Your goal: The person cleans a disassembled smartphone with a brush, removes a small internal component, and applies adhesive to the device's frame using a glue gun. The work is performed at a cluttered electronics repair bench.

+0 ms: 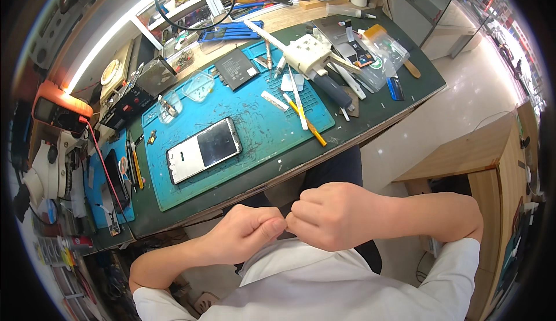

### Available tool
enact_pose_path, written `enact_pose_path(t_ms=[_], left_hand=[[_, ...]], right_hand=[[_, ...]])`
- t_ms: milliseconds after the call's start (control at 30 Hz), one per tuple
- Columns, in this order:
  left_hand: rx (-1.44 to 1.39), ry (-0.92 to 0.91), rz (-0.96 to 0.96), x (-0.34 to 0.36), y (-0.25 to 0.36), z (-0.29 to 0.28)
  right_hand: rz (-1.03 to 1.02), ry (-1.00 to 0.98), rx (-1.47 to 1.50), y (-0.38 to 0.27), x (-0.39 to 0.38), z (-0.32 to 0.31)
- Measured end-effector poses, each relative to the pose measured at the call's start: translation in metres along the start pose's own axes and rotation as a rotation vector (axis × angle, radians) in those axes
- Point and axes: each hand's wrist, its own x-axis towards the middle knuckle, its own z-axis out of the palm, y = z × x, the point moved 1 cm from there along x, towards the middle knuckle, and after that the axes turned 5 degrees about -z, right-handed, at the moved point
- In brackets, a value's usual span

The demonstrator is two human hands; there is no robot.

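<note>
Blue matting [272,141] on your bench [383,110] carries the phone [204,150], seemingly opened, untouched; what remains undone cannot be told. Your left hand [248,234] and right hand [329,216] meet nearer you, fingers curled in, any grip hidden. Pale print on the black battery [236,69] is too small to read.

Orange multimeter [62,106] and pale wooden desk [463,150]

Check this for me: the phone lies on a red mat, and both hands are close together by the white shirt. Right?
The mat is blue, not red, as the head view shows. The phone does lie on it, and the left hand and right hand are close together by the white shirt.
</note>
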Motion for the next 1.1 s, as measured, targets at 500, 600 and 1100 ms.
enact_pose_path(t_ms=[500, 600, 1100], left_hand=[[-0.172, 0.043, 0.024, 0.002, -0.003, 0.009], [0.457, 0.185, 0.431, 0.008, 0.005, 0.003], [0.389, 0.054, 0.041, 0.005, 0.023, 0.012]], right_hand=[[0.082, 0.160, 0.245, 0.002, -0.009, 0.006], [0.493, 0.153, 0.948, -0.007, -0.012, 0.007], [-0.003, 0.071, -0.022, -0.003, -0.012, 0.020]])
